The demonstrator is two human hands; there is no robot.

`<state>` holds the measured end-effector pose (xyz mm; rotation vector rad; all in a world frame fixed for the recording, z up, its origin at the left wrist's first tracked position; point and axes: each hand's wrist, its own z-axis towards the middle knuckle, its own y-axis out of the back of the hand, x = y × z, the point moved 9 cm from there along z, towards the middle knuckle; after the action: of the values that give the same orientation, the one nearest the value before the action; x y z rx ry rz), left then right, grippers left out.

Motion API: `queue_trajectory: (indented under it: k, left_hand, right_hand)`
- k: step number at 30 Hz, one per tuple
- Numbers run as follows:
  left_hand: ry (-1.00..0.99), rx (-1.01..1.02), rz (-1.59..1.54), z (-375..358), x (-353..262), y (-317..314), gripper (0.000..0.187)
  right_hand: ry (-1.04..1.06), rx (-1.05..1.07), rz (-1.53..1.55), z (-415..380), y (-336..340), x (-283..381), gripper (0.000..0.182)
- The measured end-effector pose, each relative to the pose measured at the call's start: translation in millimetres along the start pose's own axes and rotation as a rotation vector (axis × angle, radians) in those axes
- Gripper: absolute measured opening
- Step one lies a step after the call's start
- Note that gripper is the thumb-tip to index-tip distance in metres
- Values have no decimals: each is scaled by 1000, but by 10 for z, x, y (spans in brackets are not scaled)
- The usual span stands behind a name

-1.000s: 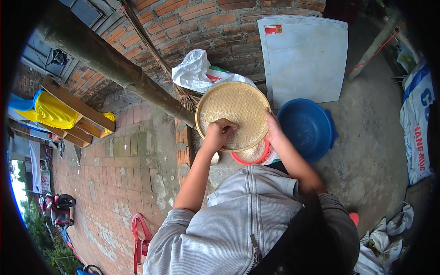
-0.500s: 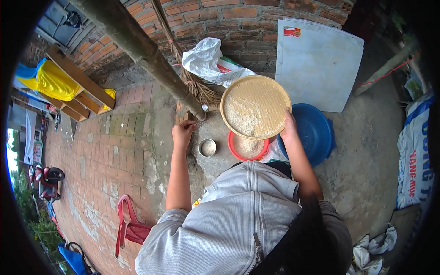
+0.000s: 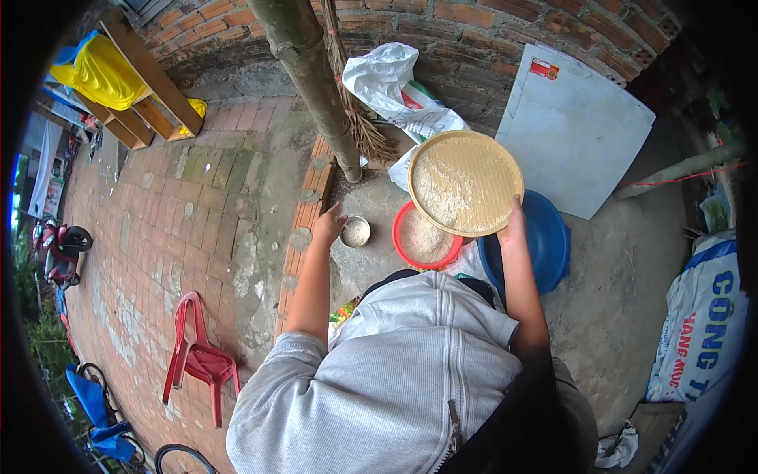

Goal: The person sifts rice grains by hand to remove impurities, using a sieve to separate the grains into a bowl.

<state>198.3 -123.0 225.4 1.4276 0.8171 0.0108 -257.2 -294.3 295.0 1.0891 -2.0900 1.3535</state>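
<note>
My right hand (image 3: 513,227) grips the near right rim of a round woven bamboo tray (image 3: 493,170). White rice grains (image 3: 444,189) lie spread on the tray, mostly over its left half. Beneath its lower left edge stands a red basin (image 3: 401,251) holding more rice, partly covered by the tray. My left hand (image 3: 327,225) is empty, its fingers loosely apart, beside a small metal bowl (image 3: 344,240) with rice inside. To the right, partly behind my right hand and the tray, sits a blue basin (image 3: 553,237).
A bamboo pole (image 3: 320,95) rises ahead, near a straw broom (image 3: 369,141) and a white sack (image 3: 383,75). A pale board (image 3: 572,130) leans on the brick wall (image 3: 450,39). On the left is a red plastic chair (image 3: 197,355); printed sacks (image 3: 695,324) stand at right.
The view has turned slightly. My left hand has come closer to the metal bowl, its pinched fingers now loosened. The tray, still in my right hand, has shifted slightly right over the red basin.
</note>
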Motion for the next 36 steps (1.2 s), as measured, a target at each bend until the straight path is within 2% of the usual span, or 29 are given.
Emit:
queue_trajectory:
  k: [2,3,5,7,8,9,11,12,14,16,17,18,20,25,27,28,29,33,36]
  left_hand:
    - [-60,-153,-210,82,273,-135,35]
    - [-59,-153,-213,61,178,54,35]
    - [657,-52,-912,-194,320,398,31]
    - [653,-174,-1094,-189,400,651,22]
    - [573,-266,-1085,-149,396,796,22]
    - [569,-267,-1086,-141,305,862,22]
    - [181,-289,-1037,-69,-351,1271,22]
    - [115,-209,-1099,-64,-723,1334,16]
    - [-95,-4,-993,-82,-1409,1231,18]
    - [-317,139,-654,-218,-2082,1074,25]
    - [-360,281,-430,-368,-2485,1092,31]
    - [-707,152,-295,-492,-2781,1029,35]
    - [-848,136,-146,-622,-3036,746,43]
    - [-955,217,-199,-932,-3333,614,41]
    - [-938,360,-251,-999,-3322,539,35]
    - [-983,297,-293,-1020,-3313,563,27]
    - [-993,305,-290,-1018,-3289,548,27]
    - [-964,330,-221,-921,-3165,553,18]
    - [-782,333,-360,-712,-3058,594,15]
  right_hand:
    - [-9,-7,-11,-38,-3,-7,46]
    - [-18,-4,-20,-44,3,-15,46]
    - [-24,1,-32,-53,-1,-15,47]
    - [-25,10,-38,-76,-32,-16,47]
    - [-22,14,-37,-82,-56,-17,47]
    - [-39,41,-57,-99,-108,-42,50]
    - [-56,68,-75,-121,-185,-100,53]
    - [-84,85,-56,-125,-228,-158,51]
    - [-111,141,-33,-87,-306,-279,50]
    - [-125,171,-25,-111,-412,-358,50]
    - [-141,200,-21,-137,-483,-412,50]
    - [-141,200,-28,-201,-562,-405,50]
    - [-139,203,-45,-347,-727,-348,52]
    - [-136,187,9,-326,-611,-285,53]
    - [-130,159,29,-344,-535,-252,52]
    - [-135,140,40,-356,-505,-241,51]
    - [-128,133,49,-354,-484,-230,51]
    - [-117,92,66,-324,-389,-233,47]
    - [-132,87,73,-321,-385,-244,45]
